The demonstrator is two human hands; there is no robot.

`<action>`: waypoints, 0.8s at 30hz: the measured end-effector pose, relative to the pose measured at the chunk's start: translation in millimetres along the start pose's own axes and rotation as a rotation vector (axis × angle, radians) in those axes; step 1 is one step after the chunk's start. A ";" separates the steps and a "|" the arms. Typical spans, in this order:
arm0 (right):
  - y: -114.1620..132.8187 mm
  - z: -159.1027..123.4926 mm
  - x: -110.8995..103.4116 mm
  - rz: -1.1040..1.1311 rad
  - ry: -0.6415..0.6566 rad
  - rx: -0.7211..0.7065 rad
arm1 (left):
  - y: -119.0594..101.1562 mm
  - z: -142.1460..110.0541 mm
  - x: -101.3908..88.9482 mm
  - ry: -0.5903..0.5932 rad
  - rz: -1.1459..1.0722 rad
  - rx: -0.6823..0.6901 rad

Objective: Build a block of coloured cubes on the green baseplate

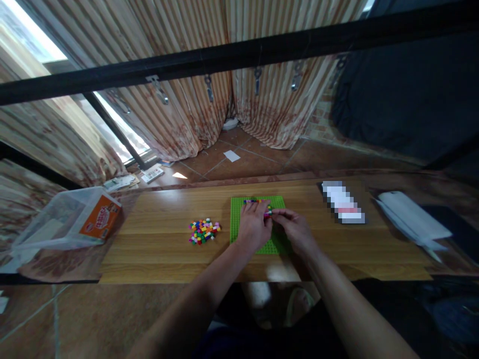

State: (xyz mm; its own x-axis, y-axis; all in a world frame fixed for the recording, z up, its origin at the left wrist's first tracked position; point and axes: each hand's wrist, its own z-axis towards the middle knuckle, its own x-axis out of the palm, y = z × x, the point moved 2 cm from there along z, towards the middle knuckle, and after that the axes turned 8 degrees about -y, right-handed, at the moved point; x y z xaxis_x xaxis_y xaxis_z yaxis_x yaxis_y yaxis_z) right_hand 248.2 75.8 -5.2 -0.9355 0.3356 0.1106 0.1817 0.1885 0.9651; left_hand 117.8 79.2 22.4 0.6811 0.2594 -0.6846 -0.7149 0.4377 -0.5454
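Note:
A green studded baseplate [236, 219] lies in the middle of the wooden table [157, 249]. A short row of small coloured bricks [254, 201] stands along its far edge. My left hand [254, 224] rests on the plate with its fingers curled down onto the bricks near that row. Just to the right of it, my right hand [295, 228] pinches a small pink brick [267, 215] at its fingertips. The two hands nearly touch above the plate. A loose pile of small coloured bricks [204, 231] lies on the table to the left of the plate.
A clear plastic box with an orange label [75, 219] stands at the table's left end. A blurred-out item [343, 202] and white folded papers [413, 219] lie at the right. A black bar [239, 55] crosses overhead; striped curtains hang behind.

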 end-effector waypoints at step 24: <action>-1.5 -2.8 -3.3 -0.039 -0.012 -0.027 | -0.6 -13.1 -18.6 -0.049 -0.011 -0.001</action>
State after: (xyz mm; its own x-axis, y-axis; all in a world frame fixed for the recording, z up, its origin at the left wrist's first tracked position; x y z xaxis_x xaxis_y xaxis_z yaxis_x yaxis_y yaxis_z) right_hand 250.3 71.8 -6.3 -0.9378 0.3399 0.0701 0.1371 0.1771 0.9746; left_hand 103.6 62.8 29.2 0.6955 0.2967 -0.6544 -0.7077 0.4400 -0.5528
